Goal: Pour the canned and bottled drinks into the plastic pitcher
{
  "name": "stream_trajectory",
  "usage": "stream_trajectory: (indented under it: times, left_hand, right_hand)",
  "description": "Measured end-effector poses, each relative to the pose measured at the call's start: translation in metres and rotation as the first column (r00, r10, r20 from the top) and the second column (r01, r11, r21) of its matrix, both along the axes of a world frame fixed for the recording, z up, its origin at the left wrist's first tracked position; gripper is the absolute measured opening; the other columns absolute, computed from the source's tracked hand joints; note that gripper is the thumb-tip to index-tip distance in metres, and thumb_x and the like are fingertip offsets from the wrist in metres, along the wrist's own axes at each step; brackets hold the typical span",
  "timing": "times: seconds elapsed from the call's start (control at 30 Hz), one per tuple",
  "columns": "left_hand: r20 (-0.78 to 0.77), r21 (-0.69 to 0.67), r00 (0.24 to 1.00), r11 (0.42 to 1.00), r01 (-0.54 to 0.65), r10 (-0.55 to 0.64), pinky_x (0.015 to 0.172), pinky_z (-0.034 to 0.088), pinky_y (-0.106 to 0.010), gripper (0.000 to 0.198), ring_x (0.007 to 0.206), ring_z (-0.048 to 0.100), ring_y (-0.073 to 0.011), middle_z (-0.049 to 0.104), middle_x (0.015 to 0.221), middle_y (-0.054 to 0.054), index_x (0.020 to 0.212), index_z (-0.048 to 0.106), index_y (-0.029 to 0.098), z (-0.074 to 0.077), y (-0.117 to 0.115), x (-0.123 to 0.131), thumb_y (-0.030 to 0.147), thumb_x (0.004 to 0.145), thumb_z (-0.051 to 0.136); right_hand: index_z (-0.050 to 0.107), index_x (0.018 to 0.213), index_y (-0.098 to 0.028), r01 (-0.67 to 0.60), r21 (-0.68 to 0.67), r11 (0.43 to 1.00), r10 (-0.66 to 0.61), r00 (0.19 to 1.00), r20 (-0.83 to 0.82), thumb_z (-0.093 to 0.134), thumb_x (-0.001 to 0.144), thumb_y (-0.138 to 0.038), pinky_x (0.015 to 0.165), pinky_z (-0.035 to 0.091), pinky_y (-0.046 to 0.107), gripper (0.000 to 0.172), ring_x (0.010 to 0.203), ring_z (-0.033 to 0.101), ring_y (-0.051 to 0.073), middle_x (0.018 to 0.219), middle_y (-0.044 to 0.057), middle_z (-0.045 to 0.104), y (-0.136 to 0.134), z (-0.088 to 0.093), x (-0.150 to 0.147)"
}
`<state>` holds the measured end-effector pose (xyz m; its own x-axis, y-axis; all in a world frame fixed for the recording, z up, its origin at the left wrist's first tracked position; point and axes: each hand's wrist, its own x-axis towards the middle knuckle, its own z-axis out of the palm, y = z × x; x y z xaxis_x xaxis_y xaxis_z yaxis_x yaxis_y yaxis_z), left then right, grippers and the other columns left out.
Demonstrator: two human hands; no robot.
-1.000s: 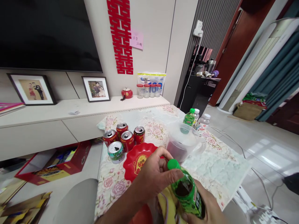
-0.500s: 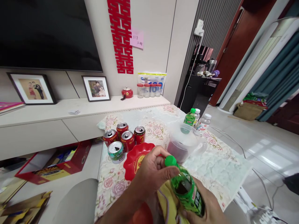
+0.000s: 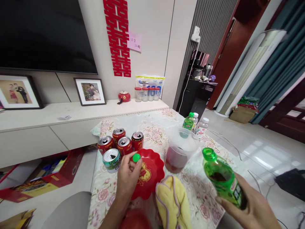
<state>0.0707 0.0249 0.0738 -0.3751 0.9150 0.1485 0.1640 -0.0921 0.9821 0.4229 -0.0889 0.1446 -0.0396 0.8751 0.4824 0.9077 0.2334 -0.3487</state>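
Note:
My right hand (image 3: 247, 206) grips an uncapped green bottle (image 3: 222, 179) of dark drink, tilted with its open neck toward a clear plastic jug (image 3: 179, 149) holding some dark red liquid. My left hand (image 3: 127, 176) pinches the bottle's green cap (image 3: 136, 157) between its fingertips, over the near left rim of a red scalloped plate (image 3: 152, 173). A yellow cloth (image 3: 172, 202) lies on the table between my hands.
Several opened cans (image 3: 120, 144), most of them red, stand left of the plate on the floral tablecloth (image 3: 105, 194). Three small bottles (image 3: 194, 122) stand at the table's far right edge. A low TV cabinet (image 3: 47, 127) lies behind; a red box (image 3: 38, 184) sits on the floor.
The cap has come off the bottle. My left hand has carried it left over the red plate, while my right hand has moved the open bottle to the right.

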Motion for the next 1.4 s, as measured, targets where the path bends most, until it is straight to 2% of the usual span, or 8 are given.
stream_trajectory:
  times: [0.13, 0.3, 0.37, 0.43, 0.5, 0.6, 0.93, 1.4]
  left_hand:
    - [0.157, -0.022, 0.988, 1.0, -0.003, 0.006, 0.05, 0.04, -0.021, 0.064, 0.053, 0.048, -0.0116, 0.048, 0.061, 0.01, 0.12, 0.064, 0.018, -0.012, 0.001, -0.017, 0.058, 0.073, 0.079]
    - [0.38, -0.046, 0.921, 0.993, 0.108, -0.083, 0.068, 0.058, -0.029, 0.07, 0.076, 0.069, -0.0198, 0.07, 0.081, 0.0, 0.118, 0.061, 0.019, -0.022, -0.001, -0.025, 0.06, 0.068, 0.085]
    - [0.265, -0.001, 0.962, 0.998, 0.065, -0.062, 0.071, 0.059, -0.031, 0.063, 0.077, 0.07, -0.0205, 0.071, 0.086, -0.002, 0.119, 0.063, 0.019, -0.027, -0.004, -0.023, 0.059, 0.073, 0.081]
    - [0.029, 0.095, 0.999, 0.995, -0.029, 0.026, 0.07, 0.059, -0.031, 0.051, 0.07, 0.065, -0.0174, 0.071, 0.094, -0.004, 0.116, 0.066, 0.02, -0.032, -0.007, -0.022, 0.053, 0.079, 0.076]
    - [-0.186, 0.217, 0.975, 0.973, -0.083, 0.125, 0.069, 0.058, -0.031, 0.042, 0.064, 0.06, -0.0145, 0.069, 0.101, -0.006, 0.113, 0.069, 0.019, -0.034, -0.009, -0.021, 0.047, 0.082, 0.072]
    - [-0.325, 0.316, 0.929, 0.946, -0.072, 0.179, 0.067, 0.057, -0.03, 0.036, 0.062, 0.06, -0.0136, 0.067, 0.102, -0.007, 0.115, 0.069, 0.017, -0.033, -0.011, -0.02, 0.041, 0.088, 0.067]
    - [-0.394, 0.393, 0.895, 0.918, -0.045, 0.212, 0.063, 0.056, -0.028, 0.029, 0.057, 0.059, -0.0118, 0.065, 0.099, -0.005, 0.115, 0.066, 0.018, -0.037, -0.011, -0.018, 0.036, 0.093, 0.065]
    - [-0.493, 0.507, 0.822, 0.862, 0.006, 0.284, 0.059, 0.057, -0.024, 0.027, 0.053, 0.059, -0.0082, 0.063, 0.098, -0.004, 0.119, 0.063, 0.016, -0.04, -0.008, -0.02, 0.035, 0.1, 0.059]
  right_hand:
    - [0.058, 0.132, -0.02, 0.12, 0.007, 0.993, -0.119, 0.978, 0.172, 0.069, 0.085, -0.053, 0.057, 0.061, 0.034, 0.058, 0.077, 0.078, 0.03, 0.105, 0.012, 0.079, 0.011, 0.019, 0.033]
    - [0.055, 0.134, -0.018, 0.093, -0.008, 0.996, -0.086, 0.946, 0.313, 0.066, 0.088, -0.045, 0.062, 0.059, 0.037, 0.055, 0.077, 0.076, 0.029, 0.1, 0.011, 0.077, 0.027, 0.042, 0.045]
    - [0.055, 0.131, -0.017, 0.067, -0.011, 0.998, -0.058, 0.923, 0.38, 0.065, 0.088, -0.041, 0.063, 0.058, 0.038, 0.051, 0.078, 0.074, 0.03, 0.098, 0.012, 0.076, 0.033, 0.049, 0.047]
    - [0.055, 0.13, -0.016, 0.058, -0.03, 0.998, -0.039, 0.896, 0.442, 0.064, 0.088, -0.037, 0.066, 0.057, 0.038, 0.048, 0.079, 0.073, 0.03, 0.097, 0.012, 0.074, 0.039, 0.054, 0.049]
    - [0.053, 0.13, -0.016, 0.057, -0.05, 0.997, -0.025, 0.868, 0.497, 0.063, 0.088, -0.035, 0.069, 0.056, 0.04, 0.047, 0.081, 0.072, 0.03, 0.099, 0.012, 0.074, 0.044, 0.057, 0.051]
    - [0.051, 0.132, -0.015, 0.084, -0.082, 0.993, -0.024, 0.826, 0.563, 0.06, 0.091, -0.033, 0.076, 0.056, 0.043, 0.046, 0.086, 0.072, 0.031, 0.105, 0.015, 0.073, 0.049, 0.062, 0.053]
    - [0.053, 0.129, -0.014, 0.079, -0.082, 0.993, -0.004, 0.744, 0.668, 0.055, 0.091, -0.026, 0.076, 0.054, 0.046, 0.04, 0.089, 0.071, 0.034, 0.107, 0.019, 0.074, 0.054, 0.08, 0.046]
    - [0.049, 0.128, -0.015, -0.042, 0.024, 0.999, 0.005, 0.598, 0.802, 0.055, 0.089, -0.03, 0.066, 0.054, 0.04, 0.043, 0.078, 0.071, 0.028, 0.098, 0.012, 0.072, 0.059, 0.086, 0.054]
